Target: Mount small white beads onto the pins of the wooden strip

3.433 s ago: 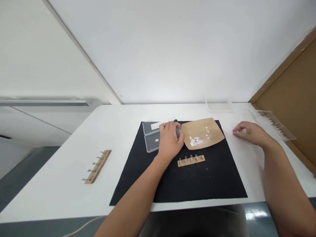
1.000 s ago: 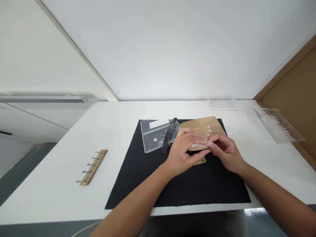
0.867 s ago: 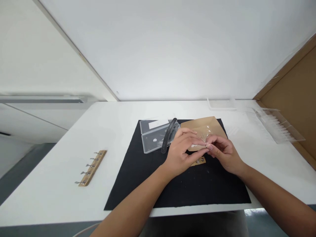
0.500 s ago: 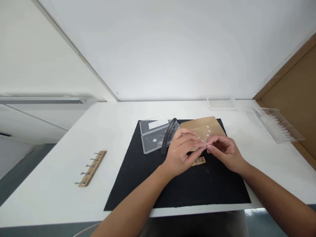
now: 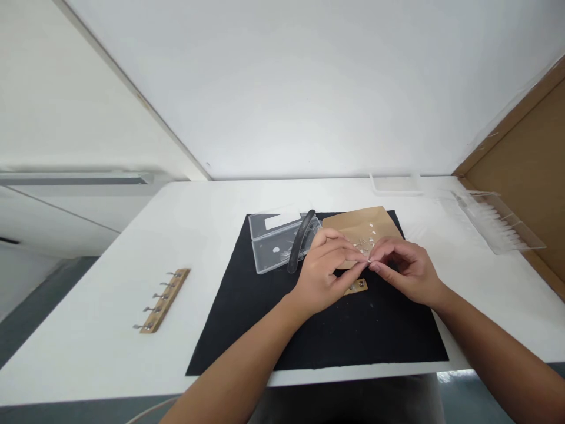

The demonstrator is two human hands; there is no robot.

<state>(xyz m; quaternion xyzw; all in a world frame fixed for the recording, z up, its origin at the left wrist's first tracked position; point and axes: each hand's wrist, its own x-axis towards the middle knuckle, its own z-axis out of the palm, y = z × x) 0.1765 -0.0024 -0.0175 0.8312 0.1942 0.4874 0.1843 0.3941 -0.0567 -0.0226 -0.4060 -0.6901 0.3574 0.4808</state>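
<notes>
My left hand (image 5: 324, 274) and my right hand (image 5: 406, 271) meet fingertip to fingertip over the black mat (image 5: 353, 338). Both are closed in a pinch around something tiny and pale, too small to make out. Behind them lies a brown paper sheet (image 5: 353, 221) with several small white and metallic bits on it. A small wooden piece (image 5: 359, 285) with metal parts rests on the mat just below the fingers, partly hidden by my left hand. Left of my left hand, a dark curved file (image 5: 301, 240) lies across an open clear plastic case (image 5: 276, 250).
On the white table (image 5: 212, 206), a wooden strip with several metal clips (image 5: 165, 301) lies at the left. A clear tray (image 5: 397, 184) stands at the back, and clear plastic sheets with a row of pale tips (image 5: 497, 224) lie at the right by a cardboard panel (image 5: 525, 171).
My right hand has shifted very slightly, its fingers still against those of my left hand. Otherwise the objects stay in place.
</notes>
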